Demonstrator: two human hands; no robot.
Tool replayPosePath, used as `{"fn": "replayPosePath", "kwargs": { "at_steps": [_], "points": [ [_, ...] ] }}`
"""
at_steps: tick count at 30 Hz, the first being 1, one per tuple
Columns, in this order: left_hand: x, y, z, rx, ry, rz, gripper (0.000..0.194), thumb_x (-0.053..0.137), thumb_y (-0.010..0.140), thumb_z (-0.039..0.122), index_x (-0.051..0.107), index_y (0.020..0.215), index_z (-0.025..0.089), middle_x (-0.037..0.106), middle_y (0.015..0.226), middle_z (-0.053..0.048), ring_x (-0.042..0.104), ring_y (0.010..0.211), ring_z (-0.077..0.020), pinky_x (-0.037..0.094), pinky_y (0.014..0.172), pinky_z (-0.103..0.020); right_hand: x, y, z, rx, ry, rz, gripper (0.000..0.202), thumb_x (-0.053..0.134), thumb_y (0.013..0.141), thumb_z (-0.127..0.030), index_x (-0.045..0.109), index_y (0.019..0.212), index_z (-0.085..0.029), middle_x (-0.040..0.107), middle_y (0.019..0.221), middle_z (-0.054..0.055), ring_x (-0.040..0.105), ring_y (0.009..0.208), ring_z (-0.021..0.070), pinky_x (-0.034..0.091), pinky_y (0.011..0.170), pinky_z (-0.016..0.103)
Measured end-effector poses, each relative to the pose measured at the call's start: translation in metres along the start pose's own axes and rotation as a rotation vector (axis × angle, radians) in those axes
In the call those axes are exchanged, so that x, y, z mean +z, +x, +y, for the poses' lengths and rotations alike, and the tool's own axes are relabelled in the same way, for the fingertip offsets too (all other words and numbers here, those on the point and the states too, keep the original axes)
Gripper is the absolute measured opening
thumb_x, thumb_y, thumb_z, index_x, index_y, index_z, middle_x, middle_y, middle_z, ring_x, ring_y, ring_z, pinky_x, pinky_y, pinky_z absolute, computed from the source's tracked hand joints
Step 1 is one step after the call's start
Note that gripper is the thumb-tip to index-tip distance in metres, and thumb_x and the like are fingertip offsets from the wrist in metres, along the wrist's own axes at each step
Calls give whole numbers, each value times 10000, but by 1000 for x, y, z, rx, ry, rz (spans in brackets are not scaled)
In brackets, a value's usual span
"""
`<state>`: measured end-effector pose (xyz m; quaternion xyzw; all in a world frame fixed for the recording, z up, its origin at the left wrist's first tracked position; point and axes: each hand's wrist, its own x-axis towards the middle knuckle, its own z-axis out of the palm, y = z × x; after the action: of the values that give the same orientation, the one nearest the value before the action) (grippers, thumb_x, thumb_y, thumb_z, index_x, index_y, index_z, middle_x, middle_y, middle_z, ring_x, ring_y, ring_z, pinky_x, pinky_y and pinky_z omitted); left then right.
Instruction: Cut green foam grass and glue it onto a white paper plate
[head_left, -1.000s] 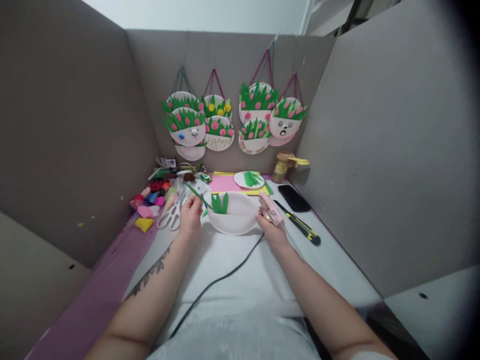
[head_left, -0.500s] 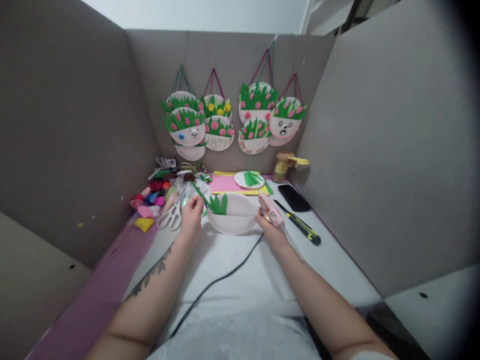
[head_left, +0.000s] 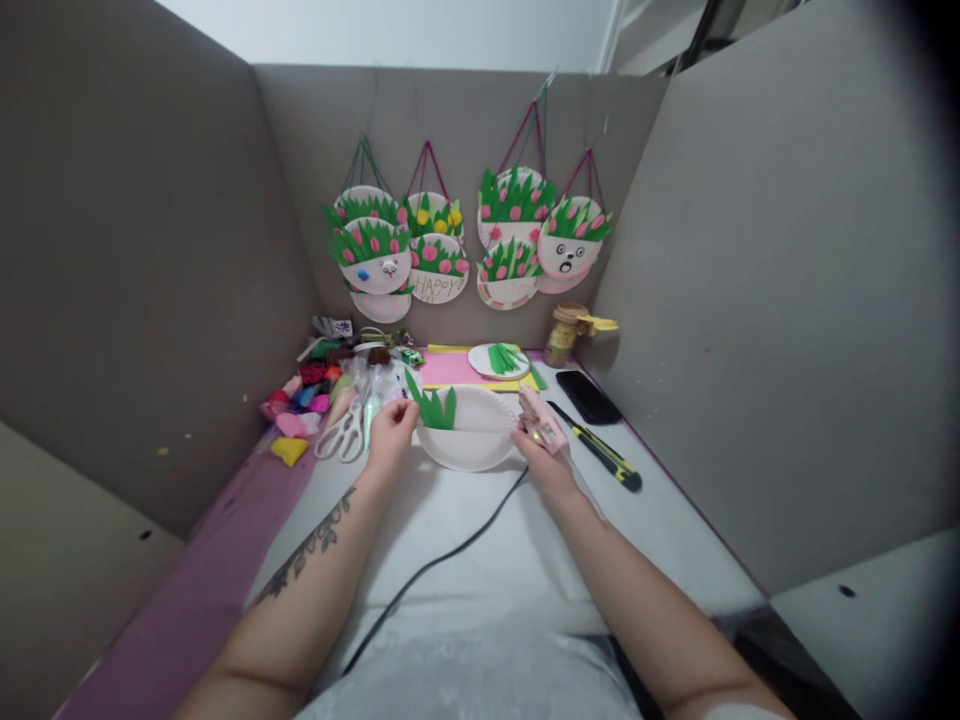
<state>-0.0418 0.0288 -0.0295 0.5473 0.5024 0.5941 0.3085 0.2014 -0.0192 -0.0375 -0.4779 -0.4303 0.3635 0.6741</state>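
A white paper plate [head_left: 469,452] with a half-plate pocket across its front is held upright over the table. Green paper leaves [head_left: 439,410] stand up from the left part of the pocket. My left hand [head_left: 393,432] is closed in a pinch at the plate's left rim, on a pointed green paper leaf [head_left: 412,386] that leans beside the others. My right hand [head_left: 546,462] grips the plate's right rim and also holds a pink glue gun [head_left: 545,420]. Its fingers are partly hidden behind the glue gun.
White scissors [head_left: 341,438] and colourful clay packs [head_left: 289,448] lie left. A yellow-black utility knife [head_left: 604,452], black phone [head_left: 589,397] and jar [head_left: 561,340] are right. A small plate of green strips [head_left: 480,362] sits behind. Decorated plates [head_left: 379,262] hang ahead. A black cord [head_left: 439,562] crosses the front.
My left hand has moved right with the green leaf, bringing it from outside the plate to its left rim, more upright. The right hand has stayed put.
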Motion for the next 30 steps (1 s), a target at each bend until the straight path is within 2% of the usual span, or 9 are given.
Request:
{"fn": "replayPosePath", "kwargs": {
  "at_steps": [5, 14, 17, 22, 26, 30],
  "points": [
    [-1, -5, 11, 90, 159, -32, 209, 575, 802, 357, 634, 730, 169, 608, 691, -6, 516, 658, -142, 396, 644, -261, -2, 4, 6, 24, -32, 80, 571, 756, 651, -323, 659, 1200, -199, 688, 1161, 86, 650, 990, 232, 517, 875, 373],
    [-7, -3, 14, 218, 290, -36, 171, 604, 777, 320, 664, 692, 185, 616, 679, -12, 493, 626, -141, 385, 647, -275, -6, 7, 16, 24, -22, 76, 563, 760, 646, -328, 661, 1184, -196, 698, 1103, 62, 657, 991, 240, 522, 847, 349],
    [-10, 0, 15, 164, 216, -38, 169, 644, 755, 338, 689, 730, 177, 652, 707, -23, 507, 635, -143, 398, 652, -273, -4, 6, 13, 7, -21, 74, 541, 762, 648, -325, 668, 1168, -205, 704, 1093, 70, 654, 989, 249, 529, 848, 371],
    [-10, 9, 11, 4, 13, -15, 297, 699, 713, 405, 711, 881, 161, 675, 770, -28, 528, 652, -131, 412, 644, -254, -2, 5, 8, -1, -24, 43, 556, 761, 649, -316, 663, 1184, -204, 706, 1089, 75, 653, 973, 248, 527, 874, 415],
    [-7, 13, 15, -44, -122, -57, 268, 704, 698, 416, 662, 777, 164, 569, 633, 21, 452, 566, -103, 350, 554, -230, -4, 3, 7, 13, -26, 30, 584, 767, 656, -307, 646, 1219, -211, 700, 1101, 68, 655, 971, 240, 519, 888, 411],
    [-7, 11, 23, -55, -91, -80, 258, 691, 707, 413, 597, 681, 173, 463, 559, 48, 373, 522, -90, 285, 513, -229, -6, 4, 11, 19, -28, 30, 563, 776, 653, -313, 662, 1193, -197, 702, 1097, 85, 650, 987, 250, 522, 877, 395]
  ]
}}
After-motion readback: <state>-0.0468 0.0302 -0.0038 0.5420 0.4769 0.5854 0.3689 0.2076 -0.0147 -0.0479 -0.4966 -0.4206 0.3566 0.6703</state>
